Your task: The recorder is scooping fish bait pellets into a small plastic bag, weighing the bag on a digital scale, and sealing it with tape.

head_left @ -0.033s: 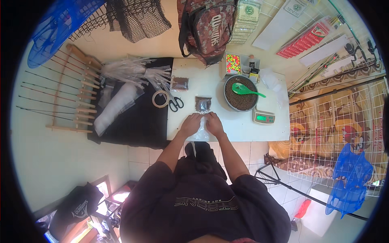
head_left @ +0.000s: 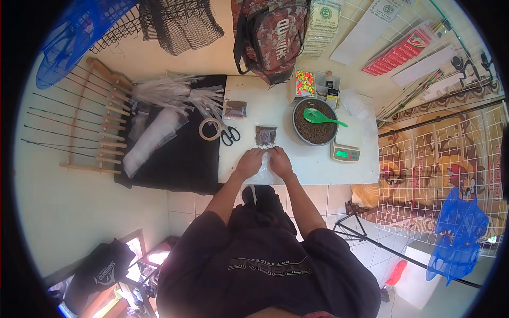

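A small clear plastic bag (head_left: 265,135) of brown pellets lies flat on the white table, its loose end towards me. My left hand (head_left: 250,161) and my right hand (head_left: 279,160) sit close together at the near edge of the filled part, fingers curled and closed on the plastic. The bag's clear empty end shows between my wrists. Exactly how the fingertips grip it is hidden. A second pellet bag (head_left: 235,109) lies farther off to the left. To the right stands a grey bowl (head_left: 297,132) of brown pellets with a green scoop (head_left: 316,117) resting in it.
A digital scale (head_left: 345,153) with a lit green display stands right of my hands. Scissors (head_left: 230,136) and a tape roll (head_left: 210,129) lie to the left, beside plastic bags (head_left: 154,139) on a black cloth (head_left: 199,159). A box of colourful pieces (head_left: 305,83) is behind the bowl.
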The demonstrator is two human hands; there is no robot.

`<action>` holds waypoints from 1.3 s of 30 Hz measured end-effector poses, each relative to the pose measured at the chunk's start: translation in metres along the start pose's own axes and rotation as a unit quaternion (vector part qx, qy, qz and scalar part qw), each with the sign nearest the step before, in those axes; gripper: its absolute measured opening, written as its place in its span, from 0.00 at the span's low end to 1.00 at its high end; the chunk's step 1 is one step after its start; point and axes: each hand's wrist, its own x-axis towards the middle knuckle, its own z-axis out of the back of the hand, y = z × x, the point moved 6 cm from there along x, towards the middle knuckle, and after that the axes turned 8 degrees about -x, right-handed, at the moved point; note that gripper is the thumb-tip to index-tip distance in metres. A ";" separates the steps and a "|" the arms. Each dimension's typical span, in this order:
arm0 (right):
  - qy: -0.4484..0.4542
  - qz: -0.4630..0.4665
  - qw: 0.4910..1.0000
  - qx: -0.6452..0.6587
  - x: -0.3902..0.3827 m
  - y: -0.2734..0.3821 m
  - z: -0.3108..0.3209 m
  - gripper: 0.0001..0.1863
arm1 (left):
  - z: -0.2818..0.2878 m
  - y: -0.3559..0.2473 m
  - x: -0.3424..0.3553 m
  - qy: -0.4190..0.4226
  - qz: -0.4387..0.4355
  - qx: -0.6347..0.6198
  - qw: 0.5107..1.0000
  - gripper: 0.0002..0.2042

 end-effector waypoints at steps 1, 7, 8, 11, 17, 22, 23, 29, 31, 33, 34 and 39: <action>0.000 0.004 1.000 -0.006 0.000 0.002 0.000 0.18 | -0.005 0.007 -0.003 0.000 0.001 0.000 1.000 0.19; -0.024 -0.006 1.000 0.004 -0.016 0.005 0.006 0.17 | -0.008 0.015 -0.019 -0.063 -0.033 0.051 0.996 0.18; -0.023 -0.007 1.000 0.004 -0.018 0.005 0.006 0.17 | -0.008 0.016 -0.021 -0.062 -0.032 0.051 0.996 0.18; -0.006 0.015 1.000 -0.014 -0.020 0.005 0.001 0.17 | -0.007 0.017 -0.023 -0.072 -0.038 0.061 0.995 0.18; -0.008 -0.037 0.996 -0.086 -0.019 -0.009 -0.003 0.21 | 0.000 0.023 -0.023 -0.133 0.049 0.118 0.983 0.18; -0.010 -0.049 0.992 -0.119 -0.020 -0.007 0.002 0.24 | 0.002 0.013 -0.024 -0.107 0.047 0.109 0.987 0.21; 0.001 -0.036 0.991 -0.128 -0.018 -0.005 0.000 0.24 | 0.002 0.013 -0.024 -0.108 0.047 0.110 0.987 0.21; 0.009 -0.008 0.991 -0.130 -0.013 -0.004 -0.002 0.25 | -0.008 0.014 -0.016 -0.052 0.025 0.145 0.988 0.21; 0.016 -0.030 0.992 -0.123 -0.013 -0.009 0.000 0.25 | -0.006 0.018 -0.014 -0.025 0.041 0.147 0.988 0.21; 0.017 -0.040 0.988 -0.146 -0.013 -0.009 -0.001 0.25 | 0.000 0.017 -0.015 -0.059 0.030 0.156 0.986 0.17; 0.016 -0.029 0.986 -0.165 -0.010 -0.004 -0.005 0.26 | 0.000 0.017 -0.013 -0.058 0.020 0.170 0.983 0.17; 0.045 0.000 0.987 -0.151 -0.002 0.009 -0.013 0.27 | -0.005 0.008 0.000 -0.034 0.000 0.176 0.984 0.19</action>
